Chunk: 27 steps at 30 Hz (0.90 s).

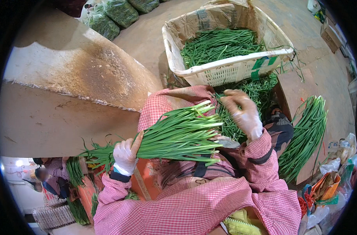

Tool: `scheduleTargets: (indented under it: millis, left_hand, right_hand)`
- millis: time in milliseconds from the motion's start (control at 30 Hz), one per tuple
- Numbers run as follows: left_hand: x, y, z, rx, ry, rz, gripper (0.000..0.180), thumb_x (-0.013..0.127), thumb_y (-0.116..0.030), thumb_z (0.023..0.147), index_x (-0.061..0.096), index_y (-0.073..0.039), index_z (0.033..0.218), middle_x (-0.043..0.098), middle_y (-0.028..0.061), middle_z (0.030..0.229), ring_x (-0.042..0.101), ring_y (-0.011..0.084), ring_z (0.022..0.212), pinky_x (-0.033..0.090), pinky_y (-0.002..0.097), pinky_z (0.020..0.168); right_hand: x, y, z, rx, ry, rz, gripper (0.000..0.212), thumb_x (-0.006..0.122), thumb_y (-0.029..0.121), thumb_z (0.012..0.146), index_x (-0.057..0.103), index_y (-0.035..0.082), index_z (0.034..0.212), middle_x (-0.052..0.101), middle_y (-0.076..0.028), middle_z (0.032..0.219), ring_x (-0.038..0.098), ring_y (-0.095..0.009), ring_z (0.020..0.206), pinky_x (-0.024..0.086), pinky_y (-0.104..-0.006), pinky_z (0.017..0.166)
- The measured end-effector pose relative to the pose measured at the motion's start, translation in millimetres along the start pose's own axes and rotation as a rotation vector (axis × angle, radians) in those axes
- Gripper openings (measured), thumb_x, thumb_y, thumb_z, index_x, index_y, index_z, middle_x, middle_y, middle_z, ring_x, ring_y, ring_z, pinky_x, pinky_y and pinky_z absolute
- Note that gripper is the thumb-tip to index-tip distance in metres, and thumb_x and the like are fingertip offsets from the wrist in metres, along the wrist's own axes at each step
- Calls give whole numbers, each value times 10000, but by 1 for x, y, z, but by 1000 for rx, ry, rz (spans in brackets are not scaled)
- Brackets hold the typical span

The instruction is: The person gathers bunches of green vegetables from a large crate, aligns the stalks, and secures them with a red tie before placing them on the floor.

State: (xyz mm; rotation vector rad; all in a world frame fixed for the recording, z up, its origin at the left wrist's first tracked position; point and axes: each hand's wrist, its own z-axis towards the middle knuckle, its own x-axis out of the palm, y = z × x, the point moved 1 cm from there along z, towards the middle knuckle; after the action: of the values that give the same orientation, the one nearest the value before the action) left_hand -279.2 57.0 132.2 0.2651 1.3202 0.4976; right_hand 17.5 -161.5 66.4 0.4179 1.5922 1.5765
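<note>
My left hand (126, 153), in a white glove with brownish fingertips, is closed around the leafy end of a thick bunch of garlic chives (174, 135). The bunch lies across my lap, its pale cut ends fanned toward the right. My right hand (244, 113), gloved the same way, is raised just beyond those pale ends and apart from them. Its fingers are loosely bent, with nothing seen in them. Below that hand, loose green trimmings (233, 121) are heaped between my knees and the crate.
Ahead stands a white plastic crate (221, 72) holding loose chives (221, 47). A tied chive bundle (306, 137) lies on cardboard at right, near plastic bags (343, 160). A stained board (104, 74) rises at left. Bagged greens (119, 13) sit behind; another person (53, 178) is at lower left.
</note>
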Motion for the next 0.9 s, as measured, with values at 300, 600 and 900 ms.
scheduleTargets:
  millis: [300,600,900]
  left_hand:
    - [1,-3,6,47,30,-31,521,574,-167,721,544,-197,1241,467,-5,737,463,156,570,383,302,536]
    - [-3,-12,19,36,106,-201,531,589,-143,708,545,-178,1236,444,18,664,481,191,570,381,322,530]
    - [20,-6,0,-500,785,-1550,565,652,-35,736,470,-47,1271,611,102,1101,606,185,899,466,288,822]
  right_hand:
    - [-5,-39,4,58,-248,-212,270,547,273,874,660,29,902,629,-152,879,605,-266,809,475,-357,753]
    - [43,-18,16,-232,-12,-103,240,576,271,845,665,49,829,622,-135,743,607,-283,765,450,-392,781]
    - [-13,-171,-2,397,7,-507,653,536,515,835,402,80,1303,518,-169,1217,541,-296,1040,457,-364,870]
